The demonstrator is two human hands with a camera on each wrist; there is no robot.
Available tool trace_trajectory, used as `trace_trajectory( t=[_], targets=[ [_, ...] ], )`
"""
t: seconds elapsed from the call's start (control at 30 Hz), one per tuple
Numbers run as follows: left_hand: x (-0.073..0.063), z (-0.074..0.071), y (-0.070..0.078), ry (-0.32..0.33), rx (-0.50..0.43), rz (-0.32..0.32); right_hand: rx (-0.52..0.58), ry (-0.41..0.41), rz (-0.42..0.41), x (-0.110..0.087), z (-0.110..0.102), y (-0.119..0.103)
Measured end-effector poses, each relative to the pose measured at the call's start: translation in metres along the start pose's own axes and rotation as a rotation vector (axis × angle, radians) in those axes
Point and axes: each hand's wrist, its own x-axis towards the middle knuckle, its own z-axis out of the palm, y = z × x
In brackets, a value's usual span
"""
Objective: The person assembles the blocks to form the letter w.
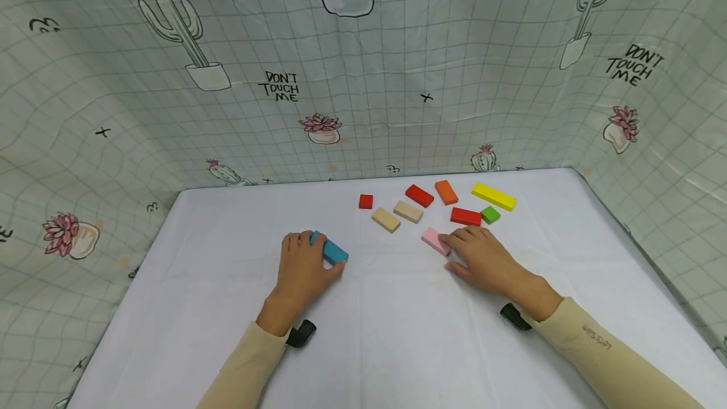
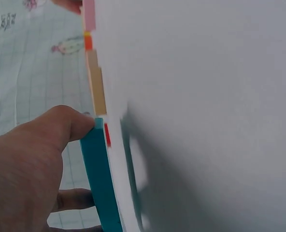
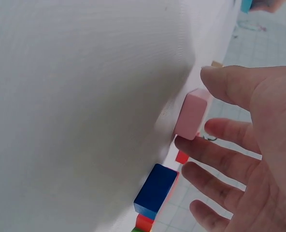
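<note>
My left hand (image 1: 303,267) grips a teal block (image 1: 335,252) at the left middle of the table. Its thumb presses one end in the left wrist view, the other fingers lying along the far side. The teal block (image 2: 100,176) stands out over its own shadow on the white cloth. Over on the right, my right hand (image 1: 479,257) reaches to a pink block (image 1: 434,241), thumb and fingers spread. In the right wrist view, fingertips are right at the pink block (image 3: 192,116), with the thumb apart from it. A dark blue block (image 3: 156,191) lies near the lower fingers, hidden in the head view.
Behind the hands lie two beige blocks (image 1: 407,211), a small red block (image 1: 366,201), two longer red blocks (image 1: 419,195), an orange block (image 1: 446,192), a yellow bar (image 1: 494,196) and a green block (image 1: 490,214). A patterned cloth (image 1: 363,81) hangs around the white table (image 1: 397,346).
</note>
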Motion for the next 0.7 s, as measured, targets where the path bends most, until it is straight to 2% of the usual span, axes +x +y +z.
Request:
trace_trajectory(
  t=[0.2,0.4,0.7],
  targets=[
    [-0.006,-0.005,-0.022,0.000,-0.011,-0.011,0.025,-0.013,-0.006,0.000,-0.001,-0.003],
    [-0.010,-0.012,-0.041,-0.044,-0.008,-0.011,0.027,-0.006,-0.020,-0.001,-0.002,-0.004],
    [-0.016,-0.024,-0.065,-0.102,-0.055,0.032,0.017,-0.010,-0.023,-0.003,-0.003,-0.004]
  ],
)
